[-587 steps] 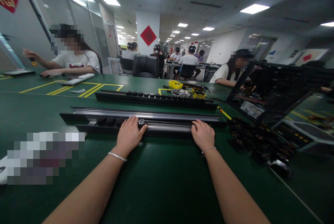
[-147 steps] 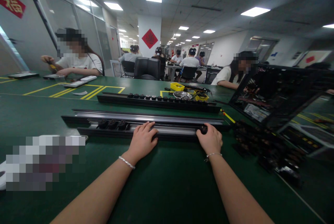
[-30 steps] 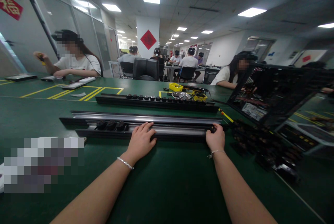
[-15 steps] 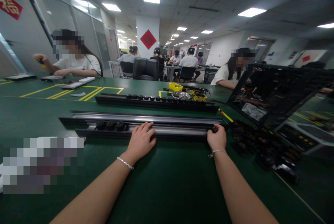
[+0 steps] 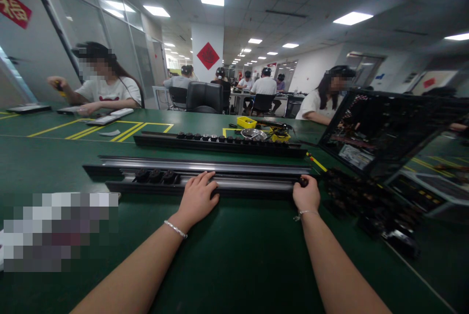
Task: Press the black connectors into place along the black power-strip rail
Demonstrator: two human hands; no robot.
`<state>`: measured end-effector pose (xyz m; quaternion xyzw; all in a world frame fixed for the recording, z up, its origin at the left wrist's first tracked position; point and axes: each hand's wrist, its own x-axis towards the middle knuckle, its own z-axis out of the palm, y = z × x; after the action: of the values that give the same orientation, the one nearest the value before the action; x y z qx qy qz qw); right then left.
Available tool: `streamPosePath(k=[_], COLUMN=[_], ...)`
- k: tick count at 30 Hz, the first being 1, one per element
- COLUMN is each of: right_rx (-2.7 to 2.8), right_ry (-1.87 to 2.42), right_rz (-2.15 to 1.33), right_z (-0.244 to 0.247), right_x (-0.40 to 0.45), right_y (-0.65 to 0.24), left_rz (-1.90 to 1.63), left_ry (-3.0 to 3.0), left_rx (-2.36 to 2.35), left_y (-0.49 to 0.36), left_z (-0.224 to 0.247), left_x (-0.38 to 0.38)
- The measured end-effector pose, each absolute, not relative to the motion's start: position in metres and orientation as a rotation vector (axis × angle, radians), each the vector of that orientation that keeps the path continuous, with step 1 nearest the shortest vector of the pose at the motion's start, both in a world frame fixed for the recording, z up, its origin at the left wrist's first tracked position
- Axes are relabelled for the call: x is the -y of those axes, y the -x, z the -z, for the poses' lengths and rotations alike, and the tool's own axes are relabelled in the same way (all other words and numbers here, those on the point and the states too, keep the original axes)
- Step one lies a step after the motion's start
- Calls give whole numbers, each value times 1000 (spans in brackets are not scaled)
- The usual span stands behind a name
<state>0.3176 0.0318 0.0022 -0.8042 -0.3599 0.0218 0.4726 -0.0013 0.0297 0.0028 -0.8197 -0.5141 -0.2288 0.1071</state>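
The right hand [image 5: 307, 194] is closed around a small dark part [image 5: 303, 182], pinched between thumb and fingers at the right end of the nearest rail [image 5: 252, 184]; the palm and fingers hide much of that part. The left hand [image 5: 198, 198] lies over the middle of the same rail, fingers extended and touching it, not clenched around anything. A pale bracelet circles each wrist.

Left of the left hand, three black round pieces [image 5: 156, 176] sit side by side in the rail's channel, near its left end. Between the hands the channel shows bare, shiny metal.

Just behind lies a second long rail [image 5: 154, 164], roughly parallel to the first. Farther back, a third rail [image 5: 220, 145] carries a row of small parts along its length. Beyond its right half stand a yellow tray [image 5: 246, 122] and a shiny metal dish [image 5: 254, 134], with cables near them.

To the right of the right hand, a heap of dark parts [image 5: 351, 197] spreads over the green counter [image 5: 234, 260], next to a grey box [image 5: 428, 192]. Behind these, an open black case [image 5: 384, 128] leans at a tilt. Across the counter, one person sits at the left and another at the right.
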Motion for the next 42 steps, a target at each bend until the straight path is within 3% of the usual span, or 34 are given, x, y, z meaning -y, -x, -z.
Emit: streamPosePath(k=[42], right_rx=[717], right_ry=[1954], right_rz=[-13], right_z=[5], right_x=[-28], right_y=[-359], left_rz=[668], left_ry=[2426], left_rx=[1550], left_y=[1], left_z=[-4], left_x=[-30])
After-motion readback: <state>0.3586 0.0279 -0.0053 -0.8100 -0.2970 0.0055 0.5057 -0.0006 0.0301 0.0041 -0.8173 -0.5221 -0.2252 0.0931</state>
